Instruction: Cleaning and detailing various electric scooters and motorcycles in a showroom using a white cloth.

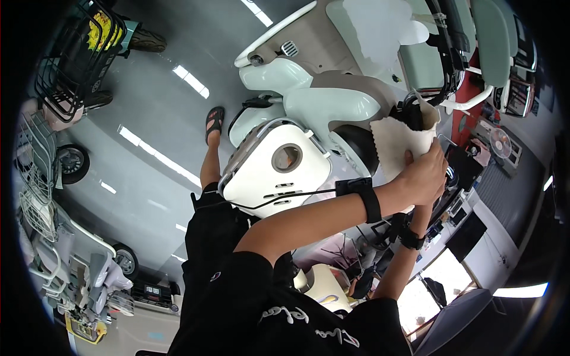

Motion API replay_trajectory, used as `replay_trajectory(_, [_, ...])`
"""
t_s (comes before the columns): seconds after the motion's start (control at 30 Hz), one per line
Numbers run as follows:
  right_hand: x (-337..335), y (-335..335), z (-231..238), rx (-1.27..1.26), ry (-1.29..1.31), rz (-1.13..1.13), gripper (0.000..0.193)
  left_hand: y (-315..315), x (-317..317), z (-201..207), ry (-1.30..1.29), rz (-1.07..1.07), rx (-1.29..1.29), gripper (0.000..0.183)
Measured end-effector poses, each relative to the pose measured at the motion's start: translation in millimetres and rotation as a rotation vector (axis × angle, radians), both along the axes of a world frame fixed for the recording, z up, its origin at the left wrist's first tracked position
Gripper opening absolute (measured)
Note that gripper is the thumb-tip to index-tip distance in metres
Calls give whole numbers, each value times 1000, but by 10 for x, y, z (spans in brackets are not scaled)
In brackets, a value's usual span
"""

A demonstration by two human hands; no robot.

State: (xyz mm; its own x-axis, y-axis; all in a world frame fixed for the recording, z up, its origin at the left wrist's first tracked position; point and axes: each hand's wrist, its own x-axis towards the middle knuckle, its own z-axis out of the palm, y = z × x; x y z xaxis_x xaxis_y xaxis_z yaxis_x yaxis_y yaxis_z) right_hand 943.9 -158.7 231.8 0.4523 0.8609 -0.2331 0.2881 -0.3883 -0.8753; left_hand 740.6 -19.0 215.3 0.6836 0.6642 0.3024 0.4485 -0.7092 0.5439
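Observation:
A pale green and white scooter (320,101) fills the middle of the view. A white cloth (396,142) with a zigzag edge lies against its front, beside a black part (415,114) of the handlebar area. My left hand (424,173) is closed on the cloth's lower edge and presses it to the scooter; a black band (368,200) is on that wrist. My right hand (440,196) sits just behind the left and is mostly hidden by it. A black watch (411,238) is on that wrist. The scooter's white rear box (276,172) is below my left forearm.
My leg and sandalled foot (214,123) stand on the glossy grey floor (148,130) beside the scooter. Parked vehicles with wire baskets (77,59) line the left edge. Another person's shoe (146,40) is at the top left. A small fan (500,142) and shelves are at the right.

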Motion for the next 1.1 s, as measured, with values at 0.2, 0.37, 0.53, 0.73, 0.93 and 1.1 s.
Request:
replay_trajectory(0.2, [-820,8,-601,97,167,-81,43,-182,-423,-234,-237,129,60,64])
replay_trajectory(0.37, [-521,140,-754,173,311,-134,44,-188,-422,-187,-218,134,53,65])
replay_trajectory(0.53, [10,301,-684,251,427,-174,46,16,-171,-14,-140,141,-74,53])
replay_trajectory(0.73, [-283,445,-560,285,-22,-75,38,27,-26,-35,-103,225,-135,52])
replay_trajectory(0.93, [-1172,576,-520,268,-511,42,35,-251,-392,-206,-418,163,-160,60])
replay_trajectory(1.1, [-1763,324,-343,178,-544,115,35,-500,-685,-210,-385,127,-173,62])
